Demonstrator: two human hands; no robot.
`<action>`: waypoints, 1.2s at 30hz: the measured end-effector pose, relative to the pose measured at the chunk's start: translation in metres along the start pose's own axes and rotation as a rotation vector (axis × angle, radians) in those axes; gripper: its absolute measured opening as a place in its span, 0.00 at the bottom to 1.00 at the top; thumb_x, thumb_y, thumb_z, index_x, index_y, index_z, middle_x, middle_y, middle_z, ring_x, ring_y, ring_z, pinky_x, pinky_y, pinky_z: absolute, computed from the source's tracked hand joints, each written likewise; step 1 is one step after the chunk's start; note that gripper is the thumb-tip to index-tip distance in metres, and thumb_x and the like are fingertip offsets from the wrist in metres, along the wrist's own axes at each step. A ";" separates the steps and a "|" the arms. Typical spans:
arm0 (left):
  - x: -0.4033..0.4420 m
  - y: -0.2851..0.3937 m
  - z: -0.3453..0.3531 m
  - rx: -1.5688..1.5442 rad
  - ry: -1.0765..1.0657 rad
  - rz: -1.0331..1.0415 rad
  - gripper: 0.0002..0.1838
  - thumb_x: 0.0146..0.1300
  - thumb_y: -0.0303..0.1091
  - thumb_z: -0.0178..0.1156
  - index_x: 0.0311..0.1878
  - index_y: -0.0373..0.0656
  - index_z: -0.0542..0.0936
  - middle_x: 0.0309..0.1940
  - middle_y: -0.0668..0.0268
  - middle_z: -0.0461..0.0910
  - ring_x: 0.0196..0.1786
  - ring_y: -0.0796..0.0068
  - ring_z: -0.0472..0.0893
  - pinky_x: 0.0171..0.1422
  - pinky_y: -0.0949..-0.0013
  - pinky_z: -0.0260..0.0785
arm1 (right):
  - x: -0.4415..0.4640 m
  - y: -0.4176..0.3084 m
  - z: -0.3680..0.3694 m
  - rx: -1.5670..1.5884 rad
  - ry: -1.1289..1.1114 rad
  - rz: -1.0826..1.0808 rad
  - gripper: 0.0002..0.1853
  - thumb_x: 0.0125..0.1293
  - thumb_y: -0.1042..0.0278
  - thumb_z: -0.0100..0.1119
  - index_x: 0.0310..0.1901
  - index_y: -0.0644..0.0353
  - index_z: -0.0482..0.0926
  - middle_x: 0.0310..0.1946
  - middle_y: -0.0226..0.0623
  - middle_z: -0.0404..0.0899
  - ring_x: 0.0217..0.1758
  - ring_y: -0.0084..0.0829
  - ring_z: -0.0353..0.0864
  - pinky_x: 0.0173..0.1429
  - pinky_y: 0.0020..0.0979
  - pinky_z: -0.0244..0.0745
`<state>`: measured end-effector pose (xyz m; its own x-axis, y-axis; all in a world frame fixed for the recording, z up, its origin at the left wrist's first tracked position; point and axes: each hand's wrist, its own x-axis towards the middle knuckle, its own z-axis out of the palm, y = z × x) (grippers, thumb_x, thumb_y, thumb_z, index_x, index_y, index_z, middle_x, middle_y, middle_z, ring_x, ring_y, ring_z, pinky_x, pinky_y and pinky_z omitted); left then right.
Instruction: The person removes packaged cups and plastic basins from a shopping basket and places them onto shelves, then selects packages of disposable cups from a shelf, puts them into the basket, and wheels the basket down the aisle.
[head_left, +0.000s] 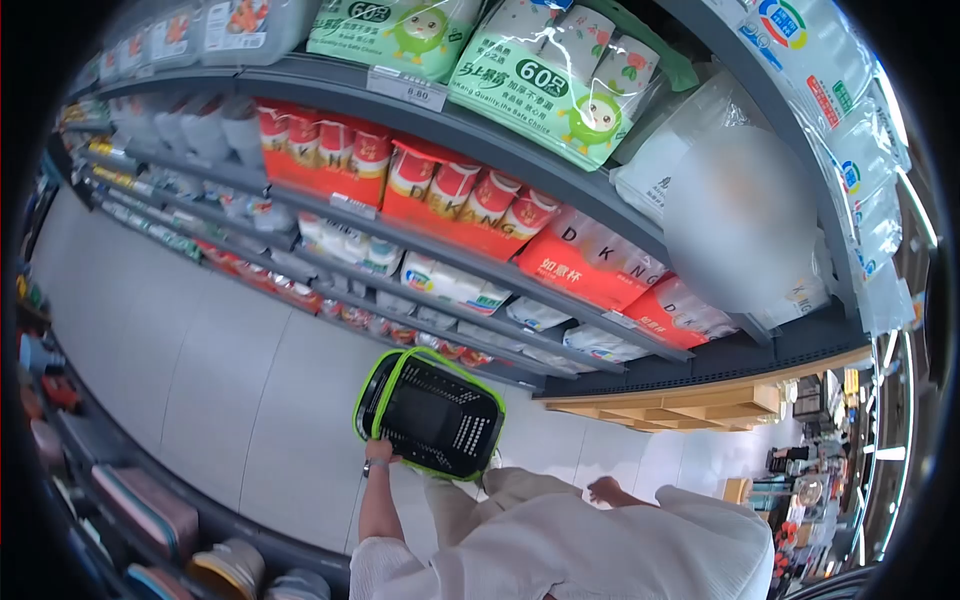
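Observation:
My left hand (381,455), with a watch on the wrist, is closed round the green handle of a black shopping basket (445,415). The basket hangs in front of my legs above the tiled floor. Slots pierce its sides, and I see no goods inside it. My right hand (606,490) hangs at the other side of my body, apart from the basket and the shelves. Its fingers are loosely bent and nothing shows in them.
Shelves ahead hold red packs of paper cups (470,200), green cup packs (555,90) and clear plastic boxes (240,30). A wooden shelf unit (670,405) stands to the right. Another shelf at lower left carries bowls (228,570). The tiled aisle floor (220,350) runs between them.

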<state>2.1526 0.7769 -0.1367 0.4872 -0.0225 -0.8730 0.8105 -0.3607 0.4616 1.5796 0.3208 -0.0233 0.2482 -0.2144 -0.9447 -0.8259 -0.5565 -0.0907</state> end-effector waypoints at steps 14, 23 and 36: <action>0.149 -0.008 -0.026 0.058 0.079 -0.166 0.17 0.65 0.26 0.54 0.56 0.31 0.74 0.37 0.52 0.81 0.28 0.59 0.84 0.25 0.60 0.80 | -0.154 -0.103 0.074 -0.435 -0.094 0.183 0.19 0.66 0.51 0.56 0.48 0.54 0.87 0.48 0.46 0.88 0.57 0.45 0.86 0.59 0.49 0.80; 0.153 -0.066 -0.036 0.373 0.310 0.129 0.28 0.64 0.46 0.62 0.56 0.30 0.78 0.49 0.38 0.85 0.49 0.32 0.84 0.58 0.48 0.78 | -0.151 -0.114 0.038 -0.349 -0.030 0.237 0.19 0.65 0.50 0.58 0.44 0.56 0.88 0.48 0.47 0.88 0.57 0.46 0.86 0.59 0.48 0.80; -0.067 -0.146 -0.031 -0.517 -0.098 -0.102 0.15 0.64 0.26 0.54 0.49 0.23 0.73 0.33 0.44 0.84 0.27 0.52 0.86 0.27 0.55 0.83 | -0.072 -0.141 -0.035 -0.162 0.217 0.284 0.19 0.63 0.50 0.60 0.39 0.58 0.89 0.47 0.50 0.87 0.55 0.48 0.85 0.59 0.47 0.79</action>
<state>2.0115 0.8597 -0.1407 0.3852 -0.1067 -0.9167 0.9185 0.1404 0.3696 1.6960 0.3865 0.0690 0.1374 -0.5332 -0.8348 -0.7908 -0.5666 0.2318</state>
